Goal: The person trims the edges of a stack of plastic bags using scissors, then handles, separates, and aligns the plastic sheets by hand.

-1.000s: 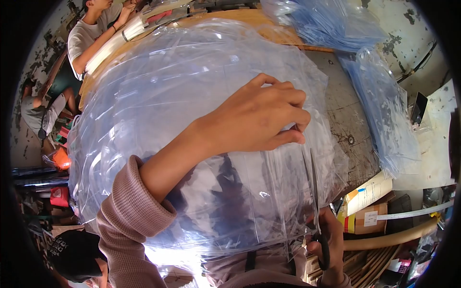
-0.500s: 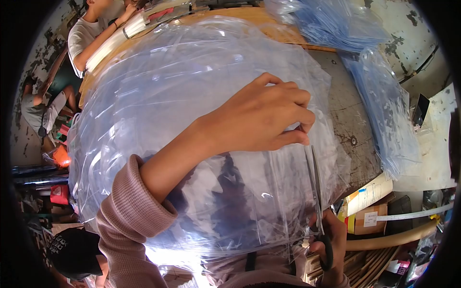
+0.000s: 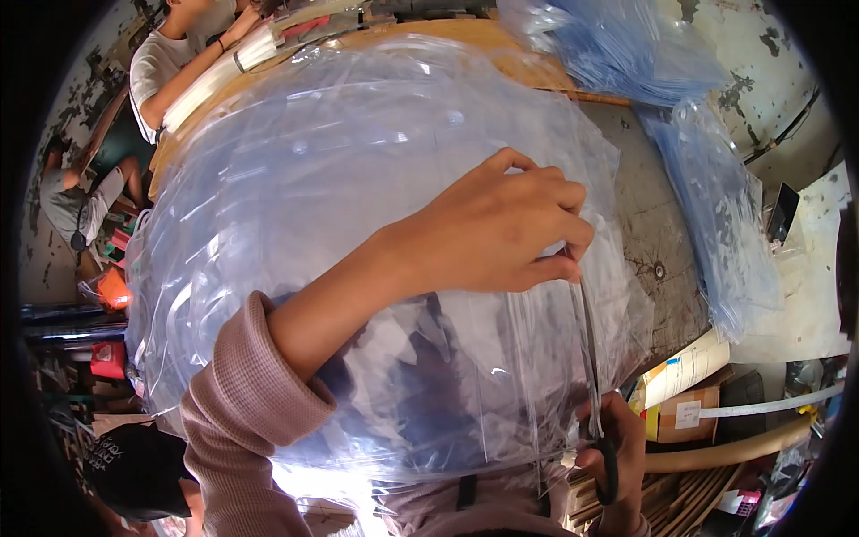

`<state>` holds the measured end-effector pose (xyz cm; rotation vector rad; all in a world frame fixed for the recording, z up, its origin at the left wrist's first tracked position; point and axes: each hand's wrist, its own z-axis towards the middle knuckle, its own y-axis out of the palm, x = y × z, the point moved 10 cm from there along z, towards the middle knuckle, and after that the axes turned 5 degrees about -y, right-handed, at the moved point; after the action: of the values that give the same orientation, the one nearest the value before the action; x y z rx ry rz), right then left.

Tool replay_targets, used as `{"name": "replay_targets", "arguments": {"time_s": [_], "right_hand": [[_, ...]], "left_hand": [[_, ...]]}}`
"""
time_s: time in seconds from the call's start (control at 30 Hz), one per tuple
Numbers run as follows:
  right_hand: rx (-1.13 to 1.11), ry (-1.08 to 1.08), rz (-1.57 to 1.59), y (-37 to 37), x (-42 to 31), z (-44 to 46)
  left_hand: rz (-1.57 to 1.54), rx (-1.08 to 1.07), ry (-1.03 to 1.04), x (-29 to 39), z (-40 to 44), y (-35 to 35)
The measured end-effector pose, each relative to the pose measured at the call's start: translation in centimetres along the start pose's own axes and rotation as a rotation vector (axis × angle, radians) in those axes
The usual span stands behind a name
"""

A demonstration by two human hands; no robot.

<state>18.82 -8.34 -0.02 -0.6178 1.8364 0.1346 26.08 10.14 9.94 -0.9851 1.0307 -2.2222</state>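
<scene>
A large heap of clear plastic sheeting (image 3: 358, 170) spreads across the work table below me. My left hand (image 3: 519, 224) reaches over it from the left, thumb and finger pinched on the plastic sheeting near its right side. Lower right, my right hand (image 3: 622, 434) grips a pair of scissors (image 3: 591, 367) by the dark handles. The scissor blades point away from me and lie nearly together, their tips just below my left thumb. Part of the right hand is hidden behind the handles.
Bluish plastic sheets (image 3: 617, 54) are stacked at the far right, with more plastic (image 3: 716, 215) along the right table edge. A cardboard box (image 3: 687, 413) and a long tube (image 3: 734, 452) are at lower right. Other people are at the left, one wearing a black cap (image 3: 134, 470).
The scissor blades have drawn closer together. My left hand sits slightly lower and to the right in view, still pinching the plastic.
</scene>
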Motion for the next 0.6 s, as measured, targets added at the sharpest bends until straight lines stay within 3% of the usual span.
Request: {"name": "replay_targets", "arguments": {"time_s": [0.53,0.6], "right_hand": [[0.025,-0.136,0.043,-0.2,-0.7,0.2],[0.133,-0.180,0.074,-2.7,-0.1,0.2]], "left_hand": [[-0.077,0.004,-0.029,-0.1,0.1,0.0],[-0.073,-0.004,-0.041,-0.2,0.1,-0.1]]}}
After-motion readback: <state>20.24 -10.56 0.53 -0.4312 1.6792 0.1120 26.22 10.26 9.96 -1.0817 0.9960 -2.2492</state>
